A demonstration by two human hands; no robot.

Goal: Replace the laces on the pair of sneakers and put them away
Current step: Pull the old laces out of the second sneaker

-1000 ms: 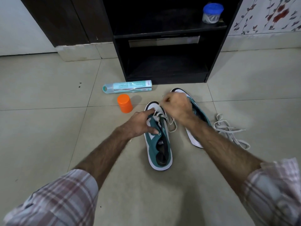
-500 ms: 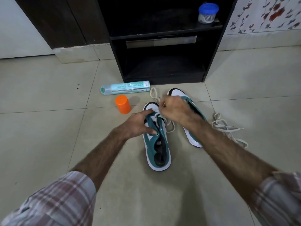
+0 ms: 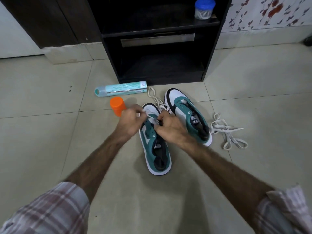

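Two teal, white and black sneakers stand on the tiled floor. The left sneaker (image 3: 156, 149) is nearest me, toe pointing away. My left hand (image 3: 130, 121) and my right hand (image 3: 170, 128) meet over its front eyelets, each pinching the white lace (image 3: 155, 99) that trails off past the toe toward the cabinet. The right sneaker (image 3: 187, 115) stands just right of it with no lace in its eyelets. A second white lace (image 3: 226, 132) lies loose in a tangle on the floor at the right.
A black open cabinet (image 3: 160, 41) stands straight ahead, with a blue-lidded jar (image 3: 204, 8) on its upper shelf. A light teal spray can (image 3: 120, 90) lies on its side in front of it, and its orange cap (image 3: 117, 108) stands beside my left hand.
My left hand left the sneaker's side and rose to the front eyelets. My right hand came down and left to meet it, uncovering the right sneaker. The lace now trails past the toe.
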